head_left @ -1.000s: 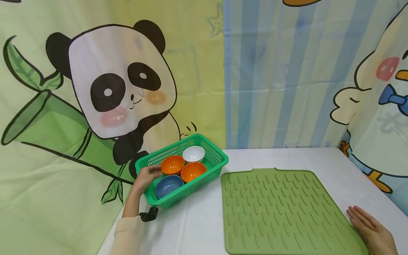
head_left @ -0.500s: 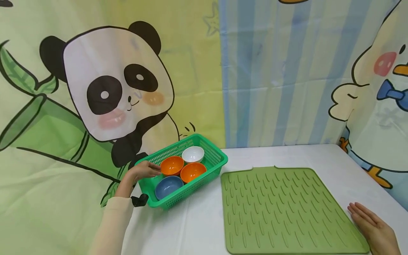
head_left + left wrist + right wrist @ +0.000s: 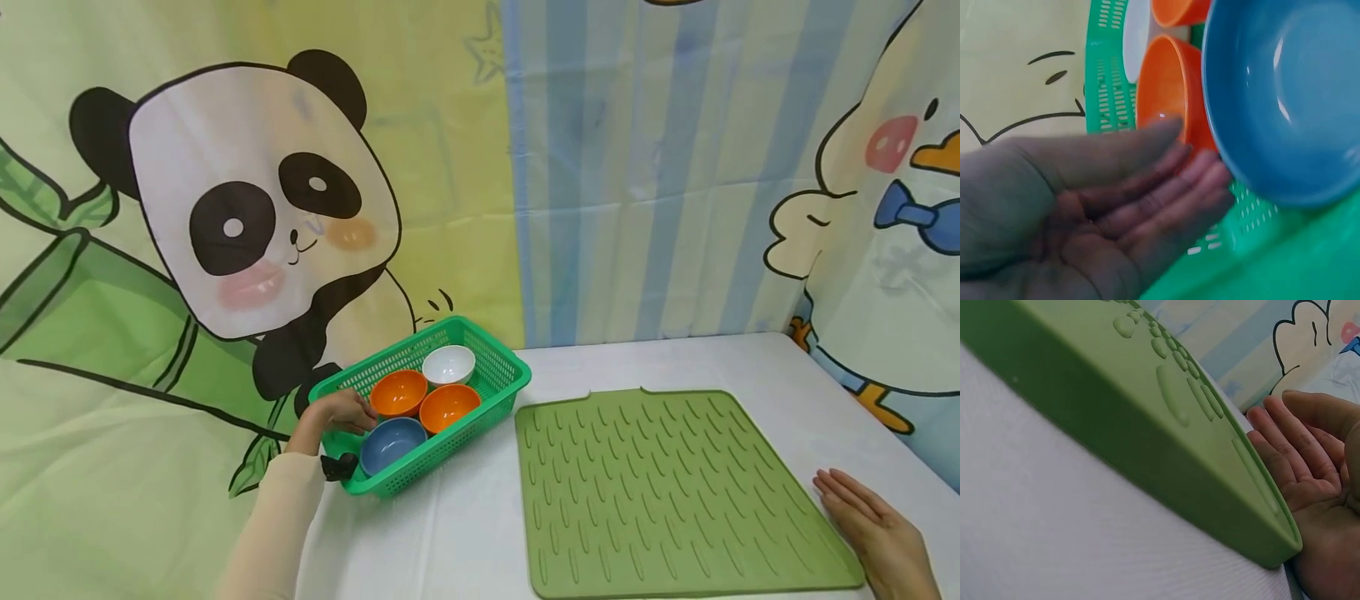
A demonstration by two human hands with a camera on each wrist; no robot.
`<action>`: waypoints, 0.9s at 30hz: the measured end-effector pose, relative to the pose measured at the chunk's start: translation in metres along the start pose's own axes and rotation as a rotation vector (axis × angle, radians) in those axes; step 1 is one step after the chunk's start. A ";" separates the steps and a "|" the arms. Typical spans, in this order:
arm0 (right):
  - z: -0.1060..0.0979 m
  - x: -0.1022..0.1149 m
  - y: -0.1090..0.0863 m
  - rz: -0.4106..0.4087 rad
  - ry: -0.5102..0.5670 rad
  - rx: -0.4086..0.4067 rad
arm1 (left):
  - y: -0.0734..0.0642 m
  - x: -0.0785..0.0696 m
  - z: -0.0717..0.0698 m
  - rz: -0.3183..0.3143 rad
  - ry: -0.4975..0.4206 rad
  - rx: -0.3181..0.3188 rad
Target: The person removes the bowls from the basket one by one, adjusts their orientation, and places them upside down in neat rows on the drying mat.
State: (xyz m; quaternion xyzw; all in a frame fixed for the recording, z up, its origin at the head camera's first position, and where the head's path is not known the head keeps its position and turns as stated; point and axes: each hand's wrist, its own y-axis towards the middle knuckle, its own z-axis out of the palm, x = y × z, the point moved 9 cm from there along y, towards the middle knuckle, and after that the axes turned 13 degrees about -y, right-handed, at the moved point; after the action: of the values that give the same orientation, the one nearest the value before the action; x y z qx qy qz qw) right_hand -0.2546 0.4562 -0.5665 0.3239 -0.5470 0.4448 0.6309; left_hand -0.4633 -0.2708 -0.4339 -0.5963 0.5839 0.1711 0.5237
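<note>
My left hand reaches over the left end of a green perforated basket. Inside the basket are a blue bowl, two orange bowls, one on the left and one on the right, and a white bowl. In the left wrist view, the fingers are extended and slightly bent, close to the rim of the blue bowl and the left orange bowl; whether they touch is unclear. They hold nothing. My right hand lies with straight fingers beside the right edge of a green ridged mat.
The mat lies flat on a white-covered table, to the right of the basket. A printed curtain hangs behind the table. A black device is at my left wrist.
My left hand first swings its forearm leftward, then lowers its fingers from the left orange bowl toward the blue bowl. The right hand stays beside the mat. The head view shifts slightly.
</note>
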 end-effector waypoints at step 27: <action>-0.005 -0.003 0.003 0.009 0.035 -0.054 | 0.033 0.028 0.005 -0.068 0.103 -0.088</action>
State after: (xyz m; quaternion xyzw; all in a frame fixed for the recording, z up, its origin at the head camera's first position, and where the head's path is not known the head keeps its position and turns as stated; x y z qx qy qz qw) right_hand -0.2555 0.4617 -0.5706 0.2963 -0.5492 0.4384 0.6469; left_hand -0.4827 -0.2738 -0.4731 -0.6462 0.5814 0.1477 0.4718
